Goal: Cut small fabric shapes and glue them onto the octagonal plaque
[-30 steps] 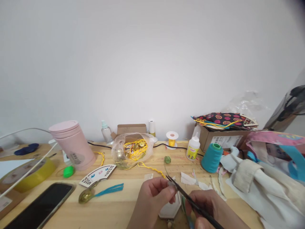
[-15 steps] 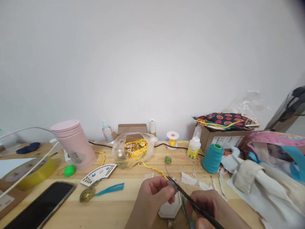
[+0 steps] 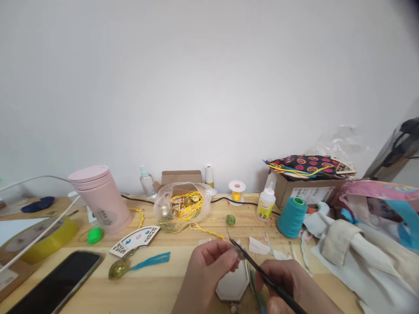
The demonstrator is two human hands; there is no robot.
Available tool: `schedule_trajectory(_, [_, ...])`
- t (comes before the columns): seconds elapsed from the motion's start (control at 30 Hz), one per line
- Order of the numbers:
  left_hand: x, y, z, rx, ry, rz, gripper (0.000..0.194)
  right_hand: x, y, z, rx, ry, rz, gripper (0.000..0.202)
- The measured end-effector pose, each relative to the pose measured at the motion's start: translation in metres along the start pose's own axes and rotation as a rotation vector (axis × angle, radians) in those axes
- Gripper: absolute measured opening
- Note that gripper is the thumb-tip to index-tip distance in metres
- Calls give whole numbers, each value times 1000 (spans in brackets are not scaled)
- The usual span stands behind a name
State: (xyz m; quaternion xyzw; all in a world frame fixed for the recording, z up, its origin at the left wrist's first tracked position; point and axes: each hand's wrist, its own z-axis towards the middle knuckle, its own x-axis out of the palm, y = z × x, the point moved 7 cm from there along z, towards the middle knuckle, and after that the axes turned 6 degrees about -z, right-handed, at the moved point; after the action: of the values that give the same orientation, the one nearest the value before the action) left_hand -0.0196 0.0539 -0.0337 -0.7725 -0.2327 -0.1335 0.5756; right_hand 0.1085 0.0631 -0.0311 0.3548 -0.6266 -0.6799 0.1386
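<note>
My left hand (image 3: 214, 264) is closed in a pinch, thumb against forefinger, on a small greyish piece too blurred to name. My right hand (image 3: 288, 281) grips black pointed tweezers (image 3: 252, 261), whose tip reaches the left fingertips. Beneath the hands lies a white hexagonal piece (image 3: 232, 283) with a dark edge and a small bead at its lower end. Beside it, partly covered by the right hand, is a green-blue strip (image 3: 258, 296). A green patterned ball (image 3: 231, 220) lies just beyond, a thin strand running from it towards the tweezer tip.
Left stand a pink tumbler (image 3: 101, 200), a phone (image 3: 55, 281), yellow tape (image 3: 49, 237) and a fan-shaped ornament (image 3: 135, 240) with a blue tassel. Behind are a plastic bag (image 3: 160, 203) of bells and cord, a glue bottle (image 3: 266, 205), teal thread (image 3: 292, 218); white cloth (image 3: 360, 261) lies right.
Both hands stay in nearly the same place. The left fingers have shifted slightly, and more of the hexagonal piece shows below them. The tweezers remain at the left fingertips.
</note>
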Motion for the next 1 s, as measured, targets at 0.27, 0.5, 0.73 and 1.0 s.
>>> schedule_trajectory(0.27, [12,-1,-4,64,82,18,12,6,-2,0,-110,-23,167,48])
schedule_trajectory(0.5, [3,-2,2,120,10,49,18,7,4,1,-74,-27,136,50])
schedule_trajectory(0.73, [5,2,2,116,52,27,14,9,9,3,-89,-5,142,50])
schedule_trajectory(1.0, [4,7,2,83,7,-87,16,12,-3,5,-62,-58,49,63])
